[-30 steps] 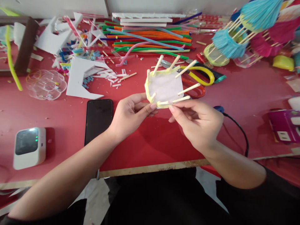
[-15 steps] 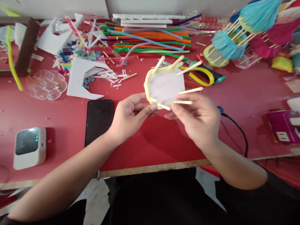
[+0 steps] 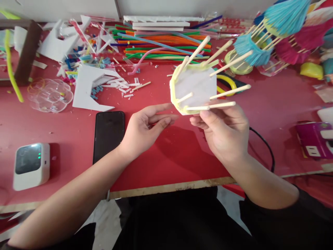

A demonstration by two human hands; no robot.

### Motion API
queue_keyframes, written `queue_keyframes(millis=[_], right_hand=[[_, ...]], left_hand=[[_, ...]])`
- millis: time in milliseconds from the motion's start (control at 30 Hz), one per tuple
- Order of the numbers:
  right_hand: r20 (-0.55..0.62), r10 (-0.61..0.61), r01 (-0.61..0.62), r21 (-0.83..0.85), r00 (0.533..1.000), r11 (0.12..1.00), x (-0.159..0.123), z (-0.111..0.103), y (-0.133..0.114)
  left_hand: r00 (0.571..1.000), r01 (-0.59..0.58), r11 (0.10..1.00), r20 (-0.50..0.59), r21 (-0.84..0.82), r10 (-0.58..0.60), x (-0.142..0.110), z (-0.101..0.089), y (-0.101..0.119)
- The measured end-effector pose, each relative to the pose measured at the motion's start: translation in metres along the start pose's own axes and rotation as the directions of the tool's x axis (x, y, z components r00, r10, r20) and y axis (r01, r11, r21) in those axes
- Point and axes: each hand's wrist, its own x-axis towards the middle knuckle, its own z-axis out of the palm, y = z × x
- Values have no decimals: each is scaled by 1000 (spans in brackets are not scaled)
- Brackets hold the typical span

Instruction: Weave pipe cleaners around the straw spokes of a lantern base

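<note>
Head view, white panel (image 3: 196,86) edged yellow, sticks (image 3: 230,92) projecting, right hand (image 3: 225,128) pinching its rim

Pairs a white panel (image 3: 195,85) with soft yellow edging (image 3: 172,91) and eight pale sticks (image 3: 230,63) splayed at varied angles; tilts above the red tabletop (image 3: 161,152), gripped at the near edge in the right hand (image 3: 225,130).

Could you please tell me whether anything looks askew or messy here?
The sticks on the white base in the right hand appear to lean unevenly, though perspective may exaggerate this. Loose white scraps lie scattered beside the cut white sheet, which looks untidy.
</note>
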Motion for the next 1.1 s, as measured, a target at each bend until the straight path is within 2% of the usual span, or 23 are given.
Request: queue_keyframes(millis=[100, 300, 500, 667, 800, 933, 1100], right_hand=[[12, -3, 3, -14, 1000, 1000, 0, 0, 0], [-19, -9, 7, -90, 1000, 996, 0, 0, 0], [27, -45, 49, -149, 999, 988, -1, -2, 1], [65, -200, 210, -252, 978, 945, -7, -1, -1], [116, -286, 308, -304, 951, 901, -10, 0, -3], [94, -267, 283, -318, 959, 905, -9, 0, -2], [58, -182, 189, -182, 982, 965, -6, 0, -1]], left_hand=[[998, 40, 999, -46, -26, -41, 0, -2, 2], [985, 45, 995, -162, -90, -59, 5, -5, 0], [940, -104, 994, -326, 17, 104, 9, -9, -7], [951, -101, 995, -293, -10, 93, 10, -12, -10], [947, -95, 994, -314, -58, 72, 13, -12, -7], [952, -56, 993, -306, -102, 23, 13, -9, 1], [965, 3, 997, -261, -74, -23, 9, -7, 3]])
